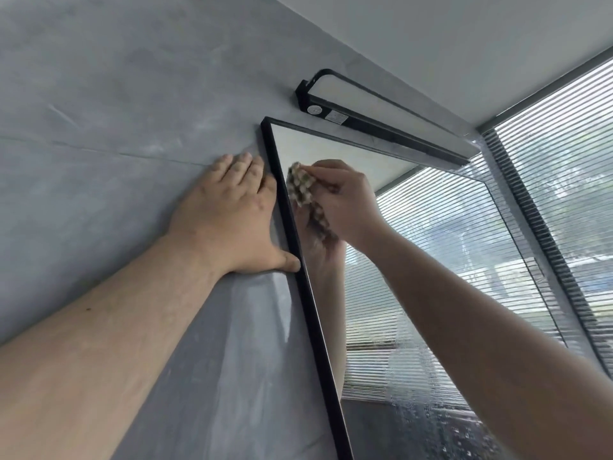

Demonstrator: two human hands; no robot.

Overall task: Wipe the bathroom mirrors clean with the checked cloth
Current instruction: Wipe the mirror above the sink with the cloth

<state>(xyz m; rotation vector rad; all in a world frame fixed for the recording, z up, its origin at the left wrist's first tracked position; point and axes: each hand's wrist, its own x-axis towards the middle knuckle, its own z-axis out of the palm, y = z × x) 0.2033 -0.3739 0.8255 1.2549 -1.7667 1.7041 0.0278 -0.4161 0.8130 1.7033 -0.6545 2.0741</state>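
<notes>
A black-framed mirror (431,260) hangs on the grey wall and fills the middle and right of the head view. My right hand (345,200) grips the bunched checked cloth (300,185) and presses it on the glass near the mirror's upper left corner, close to the frame. The cloth and hand are reflected in the glass just below. My left hand (229,210) lies flat on the wall beside the mirror's left frame edge, fingers straight, thumb touching the frame. Water droplets cover the lower part of the glass.
A black bar lamp (381,117) is fixed to the wall just above the mirror. A window with horizontal blinds (564,194) stands at the right, and it is reflected in the glass. Grey wall (99,111) spreads to the left.
</notes>
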